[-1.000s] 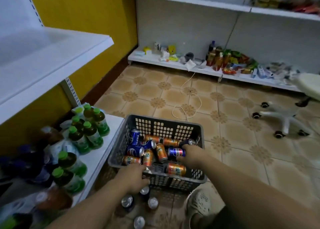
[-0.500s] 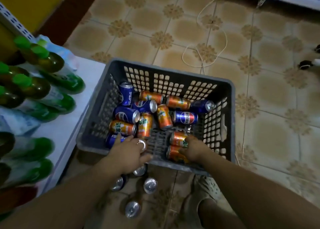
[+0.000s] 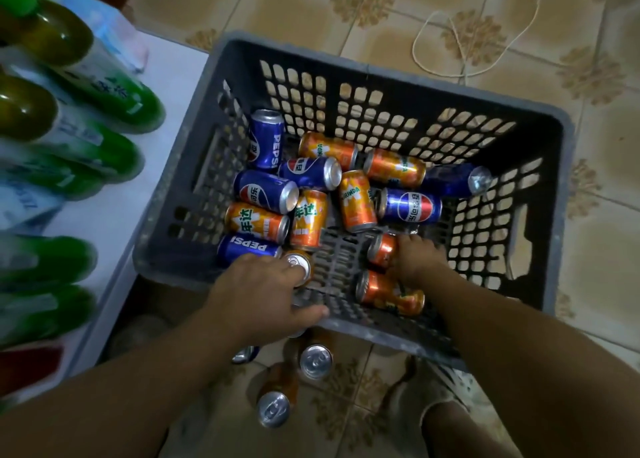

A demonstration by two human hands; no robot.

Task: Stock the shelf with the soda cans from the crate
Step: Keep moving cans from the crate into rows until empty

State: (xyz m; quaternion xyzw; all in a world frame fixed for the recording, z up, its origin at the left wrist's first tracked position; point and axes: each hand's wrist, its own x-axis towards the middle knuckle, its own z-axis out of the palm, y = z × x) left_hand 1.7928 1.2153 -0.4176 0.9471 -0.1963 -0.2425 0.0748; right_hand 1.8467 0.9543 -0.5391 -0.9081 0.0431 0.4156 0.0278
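A grey slotted crate (image 3: 381,73) stands on the tiled floor and holds several blue and orange soda cans, most lying on their sides. My left hand (image 3: 256,291) reaches over the near rim and grips an upright orange can (image 3: 300,266) between fingers and thumb; its silver top shows. My right hand (image 3: 417,260) is inside the crate with fingers curled over a lying orange can (image 3: 381,249). Another orange can (image 3: 377,291) lies just below that hand. The white shelf (image 3: 169,87) runs along the crate's left side.
Green-capped bottles (image 3: 104,90) fill the shelf's left part. Upright cans (image 3: 315,360) stand on the floor below the crate's near edge, one orange can (image 3: 273,407) nearest me. A white cord (image 3: 460,45) loops on the tiles behind the crate. A light shoe (image 3: 446,385) is at the bottom right.
The view has tilted down and drawn closer to the crate. My left hand has closed round the upright can at the near rim; my right hand stays on the orange cans.
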